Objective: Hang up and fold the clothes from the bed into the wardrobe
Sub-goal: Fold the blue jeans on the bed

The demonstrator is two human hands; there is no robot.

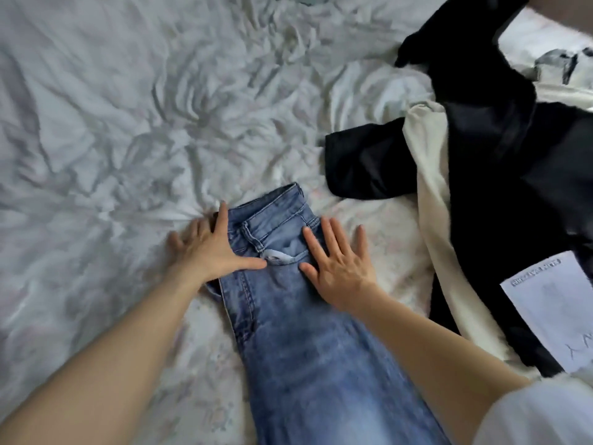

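Jeans laid flat on the bed, folding barely begun.

A person presses the left hand and right hand, fingers straight and gripping nothing, on blue jeans near the bed's near edge. To the right, black clothes and a cream garment lie unsorted; no wardrobe shows.

The jeans lay on the bed, running from 6 o'clock toward the centre, waistband farthest. The left hand rested flat on their 9 o'clock edge, the right hand on their 3 o'clock side. A heap of clothes lay at 2 o'clock, a paper sheet on it at 4 o'clock.
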